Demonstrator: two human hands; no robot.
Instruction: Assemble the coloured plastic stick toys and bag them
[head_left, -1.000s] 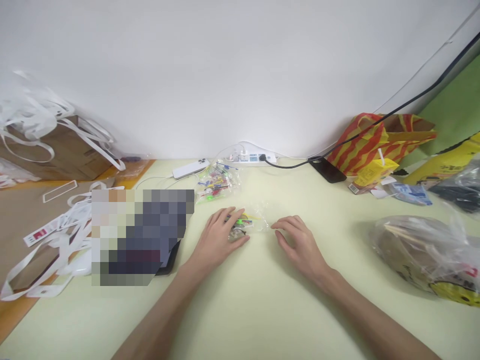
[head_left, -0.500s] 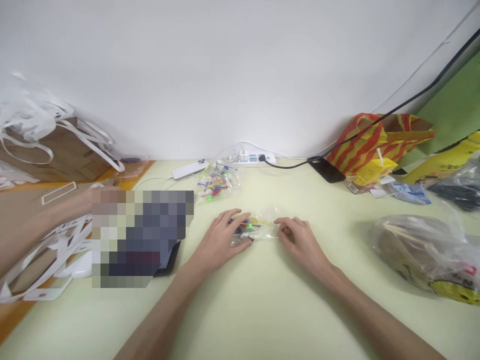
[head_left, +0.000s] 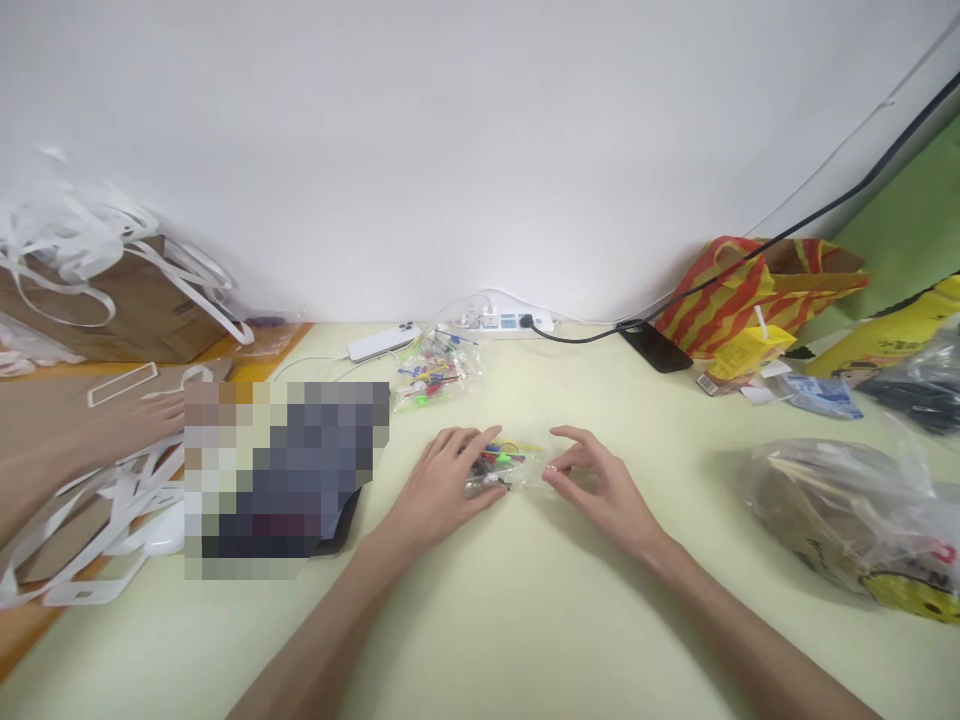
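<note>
A small clear plastic bag (head_left: 517, 462) of colourful little parts, with green, yellow, red and blue showing, lies on the pale green table. My left hand (head_left: 442, 475) grips its left end, fingers over the top and thumb along the near edge. At the opposite end is my right hand (head_left: 600, 480), its index finger raised away from the thumb. Its thumb and middle finger meet at the bag's edge and appear to pinch the film. Behind them rests a second clear bag (head_left: 439, 370) of similar colourful parts.
A white power strip (head_left: 510, 320) and a white phone (head_left: 384, 342) lie along the wall. At left, another person's hand (head_left: 150, 415) rests near white straps and a blurred dark device. A black phone (head_left: 656, 345), striped paper bag (head_left: 757, 290), drink carton (head_left: 742, 360) and plastic-wrapped bundle (head_left: 840, 520) stand right.
My right index finger has lifted and spread from the thumb. The bag's right end has flattened a little. The other person's hand has moved left.
</note>
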